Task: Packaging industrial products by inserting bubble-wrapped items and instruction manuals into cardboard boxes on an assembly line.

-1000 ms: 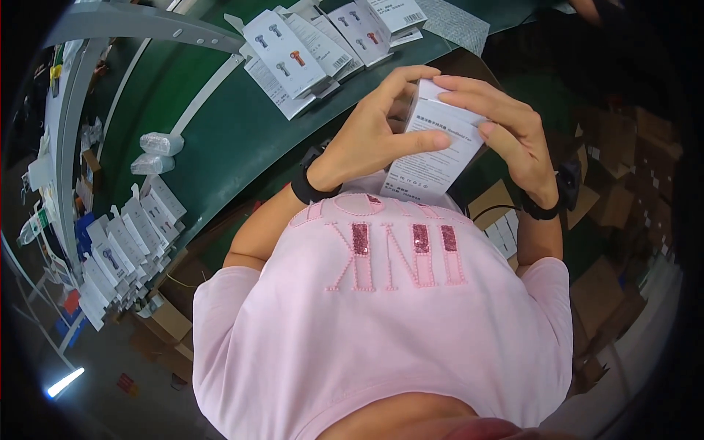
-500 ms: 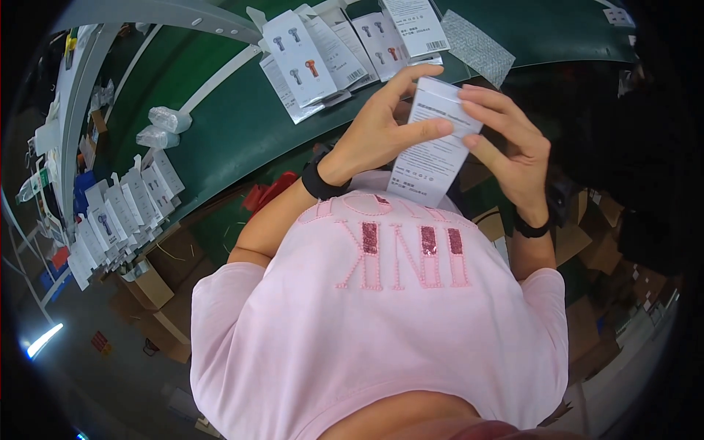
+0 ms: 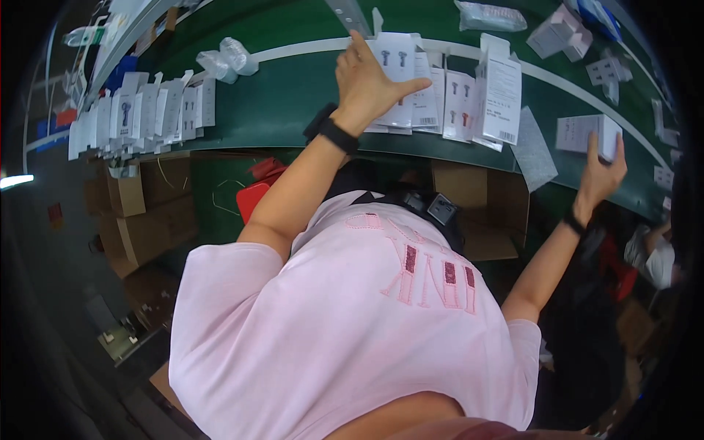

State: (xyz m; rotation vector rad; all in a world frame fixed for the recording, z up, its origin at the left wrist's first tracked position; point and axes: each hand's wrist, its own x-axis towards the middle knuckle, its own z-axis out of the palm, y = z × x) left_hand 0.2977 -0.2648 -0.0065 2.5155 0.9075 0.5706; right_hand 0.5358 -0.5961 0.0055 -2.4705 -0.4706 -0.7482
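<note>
My left hand (image 3: 367, 86) reaches over the table with its thumb and fingers spread wide. Its thumb lies across the front of a white flat carton (image 3: 397, 57) printed with small pictures, the leftmost of a stack; whether it touches the carton is hard to tell. Farther along the stack are a picture-printed carton (image 3: 458, 103) and an open-topped carton (image 3: 499, 92) with printed text. At the right, my right hand (image 3: 605, 176) grips the end of a closed white box (image 3: 577, 133) between thumb and fingers, at the green tabletop.
Several white cartons (image 3: 150, 110) stand in a row on the green table (image 3: 271, 110) at left, near clear-wrapped packs (image 3: 227, 60). A bubble-wrap sheet (image 3: 535, 150) overhangs the front edge. Pinkish-white boxes (image 3: 559, 33) sit at the back right. A cardboard box (image 3: 480, 183) is below.
My hands have parted: the right has carried the white box to the table's right side, while the left has let go and moved to the stacked cartons. The view has shifted too.
</note>
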